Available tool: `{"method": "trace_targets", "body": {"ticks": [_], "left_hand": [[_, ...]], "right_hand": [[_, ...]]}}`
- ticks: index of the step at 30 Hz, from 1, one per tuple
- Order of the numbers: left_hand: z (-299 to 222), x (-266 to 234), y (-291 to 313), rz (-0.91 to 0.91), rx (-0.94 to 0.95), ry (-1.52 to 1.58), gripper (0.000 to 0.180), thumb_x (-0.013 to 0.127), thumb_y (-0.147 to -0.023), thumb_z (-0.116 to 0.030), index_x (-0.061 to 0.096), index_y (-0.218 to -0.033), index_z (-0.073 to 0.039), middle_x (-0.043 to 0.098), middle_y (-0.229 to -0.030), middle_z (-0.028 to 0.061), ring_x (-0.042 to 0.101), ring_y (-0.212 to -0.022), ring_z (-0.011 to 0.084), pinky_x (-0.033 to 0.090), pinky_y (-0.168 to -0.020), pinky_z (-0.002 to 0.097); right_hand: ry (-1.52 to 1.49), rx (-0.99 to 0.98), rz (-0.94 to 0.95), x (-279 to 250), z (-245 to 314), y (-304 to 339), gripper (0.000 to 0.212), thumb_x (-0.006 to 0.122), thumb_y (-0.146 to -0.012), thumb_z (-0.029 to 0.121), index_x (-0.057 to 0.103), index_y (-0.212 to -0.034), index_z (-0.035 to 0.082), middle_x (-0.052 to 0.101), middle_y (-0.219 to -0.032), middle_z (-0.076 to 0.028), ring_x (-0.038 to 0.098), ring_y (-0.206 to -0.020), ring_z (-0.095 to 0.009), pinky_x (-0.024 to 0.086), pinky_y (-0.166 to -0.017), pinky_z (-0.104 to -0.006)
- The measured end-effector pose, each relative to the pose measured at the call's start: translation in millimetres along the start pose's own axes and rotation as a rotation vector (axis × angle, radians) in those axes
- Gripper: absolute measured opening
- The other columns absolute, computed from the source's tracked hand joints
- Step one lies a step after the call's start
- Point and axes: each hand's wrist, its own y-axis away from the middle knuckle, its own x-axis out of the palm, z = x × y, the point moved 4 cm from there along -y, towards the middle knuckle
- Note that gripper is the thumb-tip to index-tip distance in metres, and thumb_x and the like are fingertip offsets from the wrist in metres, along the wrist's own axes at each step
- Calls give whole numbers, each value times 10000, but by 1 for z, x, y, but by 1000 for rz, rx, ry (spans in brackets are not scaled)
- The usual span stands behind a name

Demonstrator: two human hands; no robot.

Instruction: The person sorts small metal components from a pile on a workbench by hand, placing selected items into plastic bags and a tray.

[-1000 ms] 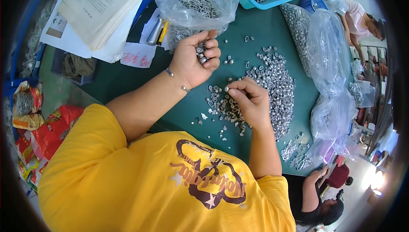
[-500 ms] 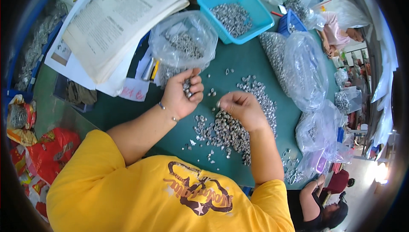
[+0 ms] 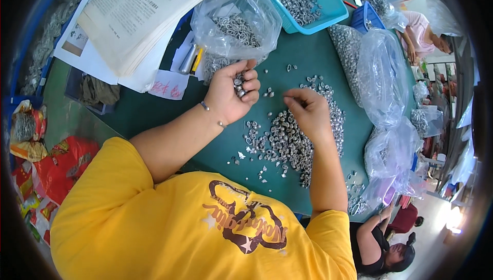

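My left hand (image 3: 232,92) is turned palm up with its fingers curled round several small rounded metal pieces (image 3: 240,86). Over the left edge of a heap of small silvery metal parts (image 3: 287,138), my right hand (image 3: 312,115) has thumb and forefinger pinched together. Whatever those fingertips hold, if anything, is too small or hidden to make out. Some parts in the heap look like little oval cups or rings. A few loose pieces (image 3: 268,92) lie on the green tabletop (image 3: 221,149) between my hands.
Beyond my left hand sits an open plastic bag (image 3: 267,15) of metal rings. A turquoise basket (image 3: 331,10) of parts stands behind it. Papers (image 3: 138,18) lie at the left, a yellow-handled tool (image 3: 196,61) beside them. Filled bags (image 3: 382,74) line the right; other people sit beyond.
The whole view has shifted, so the table sits higher and further right. My right fingertips showed a small shiny piece before; now none shows there. My left hand still cups its pieces.
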Motion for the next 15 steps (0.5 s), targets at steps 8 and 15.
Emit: {"method": "trace_targets", "body": {"ticks": [8,15], "left_hand": [[1,2,-1,15,-7,-12,137,450,-888,-175,515,-933,-64,419,-674,-10,395,-548,86,271,-417,211],[2,2,-1,0,-12,-24,137,450,-889,-179,518,-935,-69,417,-676,-11,393,-544,86,264,-417,211]], "right_hand": [[420,-188,-105,24,6,5,128,645,-736,92,635,-854,42,561,-735,-116,555,-601,-292,454,-551,-348],[-987,449,177,21,-18,18,141,524,-842,77,588,-879,-44,437,-602,23,372,-474,-58,275,-398,-184]]}}
